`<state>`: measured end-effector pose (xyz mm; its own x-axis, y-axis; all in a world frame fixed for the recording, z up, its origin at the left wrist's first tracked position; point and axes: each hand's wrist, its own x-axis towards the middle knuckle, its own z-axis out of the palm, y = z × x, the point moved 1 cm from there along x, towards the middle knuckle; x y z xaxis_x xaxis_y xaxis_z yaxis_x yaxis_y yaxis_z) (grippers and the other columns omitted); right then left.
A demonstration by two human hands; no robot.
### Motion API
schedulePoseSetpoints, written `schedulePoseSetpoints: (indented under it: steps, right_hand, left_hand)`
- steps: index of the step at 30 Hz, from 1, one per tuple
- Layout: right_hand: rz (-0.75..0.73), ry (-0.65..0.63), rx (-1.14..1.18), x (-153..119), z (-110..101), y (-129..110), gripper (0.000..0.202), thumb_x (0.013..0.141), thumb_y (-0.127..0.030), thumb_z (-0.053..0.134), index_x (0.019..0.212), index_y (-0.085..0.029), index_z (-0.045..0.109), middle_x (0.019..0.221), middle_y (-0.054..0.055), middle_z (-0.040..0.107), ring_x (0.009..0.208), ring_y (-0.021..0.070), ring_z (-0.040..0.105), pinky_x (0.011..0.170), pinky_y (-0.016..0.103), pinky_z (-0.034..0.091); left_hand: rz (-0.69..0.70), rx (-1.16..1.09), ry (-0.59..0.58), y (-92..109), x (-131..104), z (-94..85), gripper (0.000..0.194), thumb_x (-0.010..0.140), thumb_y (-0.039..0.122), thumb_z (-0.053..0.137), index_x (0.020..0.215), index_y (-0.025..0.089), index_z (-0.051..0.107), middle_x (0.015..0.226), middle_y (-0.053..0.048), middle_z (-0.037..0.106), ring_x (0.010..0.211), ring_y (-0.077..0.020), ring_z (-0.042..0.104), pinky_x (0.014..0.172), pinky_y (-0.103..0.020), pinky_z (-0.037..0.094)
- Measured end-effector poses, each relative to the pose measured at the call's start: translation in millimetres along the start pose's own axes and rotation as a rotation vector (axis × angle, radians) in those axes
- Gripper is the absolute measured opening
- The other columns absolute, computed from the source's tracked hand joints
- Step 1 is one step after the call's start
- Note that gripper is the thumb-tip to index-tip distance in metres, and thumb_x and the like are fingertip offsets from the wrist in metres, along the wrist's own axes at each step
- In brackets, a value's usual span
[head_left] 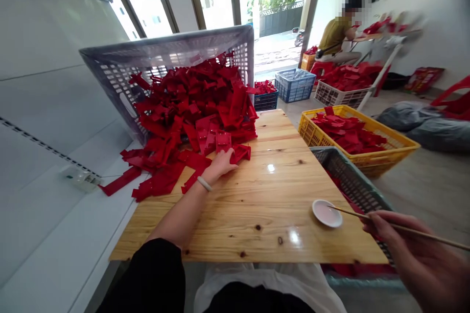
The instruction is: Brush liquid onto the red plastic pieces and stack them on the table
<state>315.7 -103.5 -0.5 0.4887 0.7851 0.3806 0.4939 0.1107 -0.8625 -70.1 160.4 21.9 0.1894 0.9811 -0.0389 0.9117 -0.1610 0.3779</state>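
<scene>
My left hand (219, 165) reaches to the front of a heap of red parts (194, 102). Its fingers are curled at a red part (241, 153) on the wooden table, with the fingertips partly hidden. My right hand (407, 242), at the right edge, pinches a thin paintbrush (352, 213). The brush's tip is over or in a small white dish (326, 220), which seems to hold a shallow pale liquid. The heap spills out of a grey plastic crate (167, 44) tipped on its side with its mouth toward me.
Beside the table (264, 215) stand a grey-green crate (352, 171) and a yellow crate (400, 149) of red parts. Farther back are a blue crate (295, 90), a white crate (340, 97) and a seated person (334, 36). A white wall panel (55, 122) borders the left side.
</scene>
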Motion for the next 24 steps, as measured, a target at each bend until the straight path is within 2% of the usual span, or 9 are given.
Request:
schedulePoseSetpoints:
  steps: [3, 6, 9, 11, 16, 20, 24]
  right_hand:
    - [-0.044, -0.049, -0.092, 2.7, 6.0, -24.1, 0.036, 0.094, -0.062, 0.071, 0.103, -0.028, 0.077, 0.080, 0.004, 0.079, 0.073, 0.0289, 0.078, 0.067, 0.038, 0.063]
    - [-0.115, -0.112, -0.088, 9.6, 9.9, -28.4, 0.040, 0.097, -0.062, 0.067, 0.096, -0.023, 0.073, 0.078, 0.005, 0.077, 0.067, 0.0242, 0.076, 0.061, 0.034, 0.060]
    - [-0.075, -0.138, -0.120, 15.6, 13.3, -14.9, 0.044, 0.098, -0.064, 0.063, 0.092, -0.021, 0.071, 0.078, 0.005, 0.077, 0.062, 0.0210, 0.074, 0.061, 0.032, 0.061]
    - [-0.047, -0.149, -0.146, 16.6, 16.1, -4.2, 0.045, 0.098, -0.064, 0.062, 0.092, -0.020, 0.070, 0.078, 0.006, 0.076, 0.062, 0.0207, 0.074, 0.061, 0.031, 0.060]
    - [-0.028, -0.156, -0.167, 13.8, 24.4, 13.9, 0.047, 0.098, -0.066, 0.061, 0.093, -0.020, 0.070, 0.081, 0.008, 0.077, 0.064, 0.0217, 0.074, 0.063, 0.032, 0.059]
    - [-0.039, -0.154, -0.155, 13.1, 27.2, 22.7, 0.043, 0.097, -0.064, 0.062, 0.093, -0.022, 0.072, 0.079, 0.006, 0.077, 0.064, 0.0228, 0.076, 0.063, 0.033, 0.060]
    - [-0.067, -0.135, -0.139, 14.8, 26.0, 31.3, 0.042, 0.096, -0.064, 0.063, 0.093, -0.023, 0.073, 0.078, 0.006, 0.078, 0.061, 0.0230, 0.076, 0.060, 0.032, 0.061]
  left_hand:
    - [0.046, 0.061, -0.016, 6.0, -21.3, 3.3, 0.066, 0.085, 0.036, 0.083, 0.144, 0.017, 0.061, 0.132, -0.019, 0.069, 0.126, -0.0385, 0.063, 0.108, -0.046, 0.049]
    - [0.103, 0.100, -0.052, 1.9, -44.8, 1.3, 0.072, 0.091, 0.041, 0.074, 0.157, 0.023, 0.051, 0.137, -0.016, 0.067, 0.128, -0.0377, 0.062, 0.109, -0.044, 0.048]
    - [0.108, 0.160, -0.110, -19.1, -62.4, -2.0, 0.070, 0.088, 0.039, 0.074, 0.154, 0.024, 0.056, 0.137, -0.016, 0.065, 0.122, -0.0390, 0.065, 0.104, -0.045, 0.051]
    - [0.080, 0.204, -0.124, -38.0, -70.9, -4.7, 0.069, 0.088, 0.035, 0.070, 0.154, 0.021, 0.057, 0.141, -0.019, 0.061, 0.123, -0.0412, 0.064, 0.103, -0.048, 0.052]
    - [0.014, 0.249, -0.133, -79.0, -81.9, -21.6, 0.072, 0.089, 0.033, 0.062, 0.159, 0.017, 0.052, 0.148, -0.022, 0.053, 0.128, -0.0426, 0.062, 0.105, -0.051, 0.052]
    - [0.057, 0.213, -0.171, -95.9, -82.7, -40.6, 0.069, 0.084, 0.031, 0.062, 0.152, 0.019, 0.058, 0.140, -0.015, 0.061, 0.134, -0.0348, 0.061, 0.115, -0.044, 0.048]
    - [0.106, 0.169, -0.189, -101.9, -86.8, -53.1, 0.068, 0.078, 0.029, 0.063, 0.146, 0.022, 0.063, 0.138, -0.011, 0.065, 0.129, -0.0318, 0.065, 0.114, -0.040, 0.050]
